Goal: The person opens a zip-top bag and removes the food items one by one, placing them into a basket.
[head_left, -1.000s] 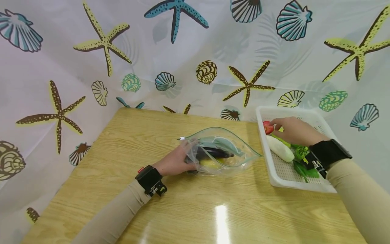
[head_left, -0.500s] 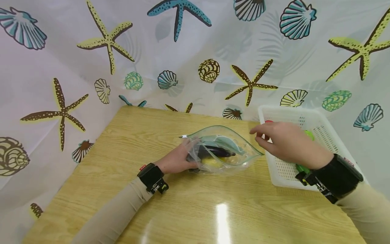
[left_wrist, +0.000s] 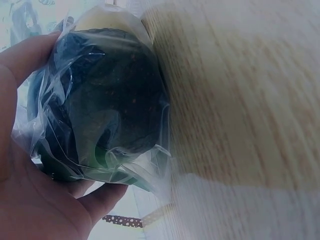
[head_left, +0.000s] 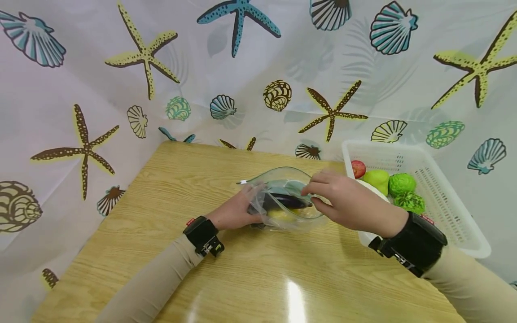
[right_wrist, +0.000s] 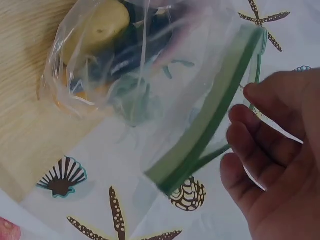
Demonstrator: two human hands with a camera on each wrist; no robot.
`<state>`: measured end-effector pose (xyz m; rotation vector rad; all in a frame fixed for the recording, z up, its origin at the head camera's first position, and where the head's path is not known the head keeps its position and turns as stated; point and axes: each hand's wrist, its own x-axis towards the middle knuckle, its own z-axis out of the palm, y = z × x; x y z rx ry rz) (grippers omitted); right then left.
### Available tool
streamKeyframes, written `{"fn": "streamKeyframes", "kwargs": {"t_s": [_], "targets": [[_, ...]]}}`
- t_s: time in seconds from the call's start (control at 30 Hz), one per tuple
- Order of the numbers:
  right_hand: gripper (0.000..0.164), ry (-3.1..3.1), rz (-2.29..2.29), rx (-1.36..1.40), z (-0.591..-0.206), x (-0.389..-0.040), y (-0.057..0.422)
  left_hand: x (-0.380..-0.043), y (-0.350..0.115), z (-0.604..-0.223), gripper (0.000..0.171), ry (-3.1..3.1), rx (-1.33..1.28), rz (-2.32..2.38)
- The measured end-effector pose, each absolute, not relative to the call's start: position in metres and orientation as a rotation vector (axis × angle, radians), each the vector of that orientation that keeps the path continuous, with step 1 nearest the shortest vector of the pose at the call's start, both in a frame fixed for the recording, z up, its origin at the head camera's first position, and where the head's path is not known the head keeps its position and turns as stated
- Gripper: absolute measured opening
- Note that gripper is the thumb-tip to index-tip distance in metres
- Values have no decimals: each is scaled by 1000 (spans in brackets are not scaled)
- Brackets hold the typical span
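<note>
A clear zip bag (head_left: 300, 224) lies on the table with its mouth open to the right. My left hand (head_left: 232, 211) grips its closed end, fingers and thumb round the plastic and the dark, rounded end of an eggplant (left_wrist: 115, 100). Inside, the eggplant (head_left: 284, 201) lies beside a yellow, potato-like piece (right_wrist: 105, 27). My right hand (head_left: 351, 202) is at the bag's mouth with fingers loosely bent. In the right wrist view, its fingertips are right beside the green zip strip (right_wrist: 215, 115), holding nothing. Other contents of the bag are blurred by the plastic.
To the right, a white perforated basket (head_left: 452, 197) holds a red round piece (head_left: 358, 168), a yellow-green piece (head_left: 376, 180) and green round vegetables (head_left: 402, 184). My right forearm covers its front part. A patterned curtain (head_left: 242, 80) rises behind the wooden table (head_left: 194, 170).
My right hand has come out of the basket and moved left to the bag's mouth, nothing in its fingers. The left hand keeps its grip on the bag.
</note>
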<state>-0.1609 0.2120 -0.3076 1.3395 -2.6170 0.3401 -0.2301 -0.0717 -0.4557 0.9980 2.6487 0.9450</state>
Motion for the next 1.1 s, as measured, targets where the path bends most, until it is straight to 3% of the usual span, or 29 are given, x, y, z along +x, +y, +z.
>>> {"fn": "streamKeyframes", "kwargs": {"t_s": [0.47,0.67,0.87,1.1], "targets": [[29,-2968,145,1372,-327,-164,191,-230,-71,-453,86,2626,978,960],[39,-3017,168,1365,-333,-174,183,-229,-71,-454,86,2618,986,993],[39,-3064,107,1348,-343,-187,180,-231,-71,-457,88,2620,986,988],[52,-3098,30,1282,-348,-195,179,-232,-71,-458,88,2585,1026,1045]]}}
